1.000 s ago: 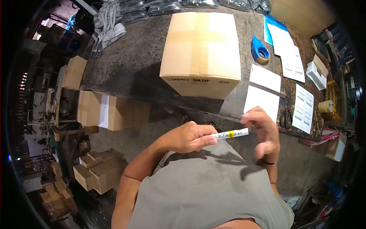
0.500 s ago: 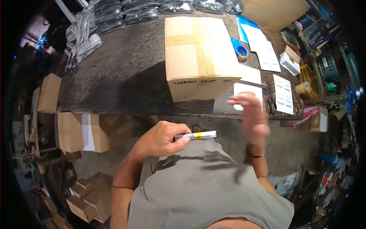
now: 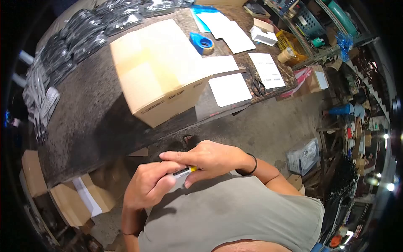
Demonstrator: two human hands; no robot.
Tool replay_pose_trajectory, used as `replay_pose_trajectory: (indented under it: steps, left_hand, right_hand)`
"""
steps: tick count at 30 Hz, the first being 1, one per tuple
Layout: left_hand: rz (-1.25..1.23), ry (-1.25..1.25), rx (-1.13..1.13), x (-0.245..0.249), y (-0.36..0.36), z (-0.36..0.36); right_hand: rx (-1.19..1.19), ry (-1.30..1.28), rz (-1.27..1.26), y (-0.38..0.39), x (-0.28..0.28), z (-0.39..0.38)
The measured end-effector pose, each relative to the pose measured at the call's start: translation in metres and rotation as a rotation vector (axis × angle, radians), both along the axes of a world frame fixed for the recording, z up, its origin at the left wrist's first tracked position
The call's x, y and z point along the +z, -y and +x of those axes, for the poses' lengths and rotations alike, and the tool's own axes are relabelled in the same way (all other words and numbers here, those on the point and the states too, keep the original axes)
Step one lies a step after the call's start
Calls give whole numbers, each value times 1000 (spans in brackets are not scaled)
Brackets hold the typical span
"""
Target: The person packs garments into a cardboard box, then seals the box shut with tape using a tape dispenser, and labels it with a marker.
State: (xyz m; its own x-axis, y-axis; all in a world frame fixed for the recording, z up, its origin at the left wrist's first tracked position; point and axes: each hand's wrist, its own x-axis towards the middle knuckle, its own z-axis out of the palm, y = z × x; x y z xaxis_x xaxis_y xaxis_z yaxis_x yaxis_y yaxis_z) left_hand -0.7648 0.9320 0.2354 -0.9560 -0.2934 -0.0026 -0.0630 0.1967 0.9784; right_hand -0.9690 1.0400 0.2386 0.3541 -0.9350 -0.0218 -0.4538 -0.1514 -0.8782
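In front of my torso, my left hand [image 3: 149, 185] is closed around one end of a white marker pen [image 3: 183, 171] with a yellow band and dark print. My right hand [image 3: 214, 158] has its fingers wrapped over the other end, so both tips of the pen are hidden. The two hands nearly meet. Beyond them on the dark workbench [image 3: 79, 113] stands a taped cardboard box [image 3: 157, 63] with black handwriting along its near side, blurred at this moment.
Right of the box are a blue tape dispenser [image 3: 201, 43], white sheets [image 3: 230, 90], black scissors [image 3: 258, 87] and a printed paper [image 3: 267, 70]. Plastic-wrapped black bundles [image 3: 86, 35] line the back. Open cartons [image 3: 69, 201] sit below left. Another person [image 3: 354, 110] is far right.
My right hand has come in from the right and closed on the marker pen. The view has swung right, so the box appears further left and tilted.
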Motion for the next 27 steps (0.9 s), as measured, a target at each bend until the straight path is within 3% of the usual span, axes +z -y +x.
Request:
replay_pose_trajectory:
  steps: [1,3,5,6,7,8,9,10,11,12,13,14,15,16,17,19,20,22,23,25,27]
  left_hand:
    - [0,0,-15,-1,4,3]
    - [60,-273,24,-2,19,7]
    - [128,-386,269,-7,49,18]
    - [289,-470,457,-30,74,22]
    - [421,-569,675,-62,104,20]
    - [403,-372,1111,-72,120,-8]
    - [196,-122,1229,-99,134,-22]
    - [222,301,1208,-152,160,-10]
    - [501,165,1220,-178,146,-20]
    - [319,-177,976,-277,162,-31]
    - [429,-17,803,-338,197,-55]
    - [717,-158,766,-238,162,-75]
    - [947,-406,824,-209,139,-92]
    - [993,-462,798,-235,144,-93]
    - [1051,-368,837,-215,137,-89]
    - [1108,-463,809,-278,143,-93]
    - [1093,-473,829,-261,130,-88]
    - [640,-669,792,-197,98,-78]
    - [623,-673,797,-194,98,-77]
    - [704,-406,961,-190,105,-72]
    - [705,-374,1018,-157,108,-56]
  right_hand:
    - [-15,0,0,0,0,-8]
    - [94,-48,-133,5,0,-29]
    - [-30,192,-308,10,-4,-63]
    - [-109,160,-186,11,1,-86]
    - [-371,184,-277,11,-5,-103]
    - [-639,499,-28,6,-27,-125]
    - [-988,598,-127,22,-67,-144]
    - [-649,666,-121,51,-82,-184]
    - [-867,731,-79,77,-120,-199]
    - [-899,574,-143,104,-156,-212]
    - [-820,465,106,120,-199,-242]
    - [-851,563,74,138,-245,-239]
    - [-790,649,220,146,-264,-241]
    - [-700,907,252,153,-297,-244]
    - [-616,1161,290,161,-321,-247]
    - [-531,1179,315,174,-323,-231]
    - [-479,1193,324,174,-325,-214]
    - [-380,1221,336,171,-327,-202]
    - [-335,1234,335,179,-328,-204]
    - [-258,1257,323,182,-331,-203]
    - [-190,1276,303,186,-335,-180]
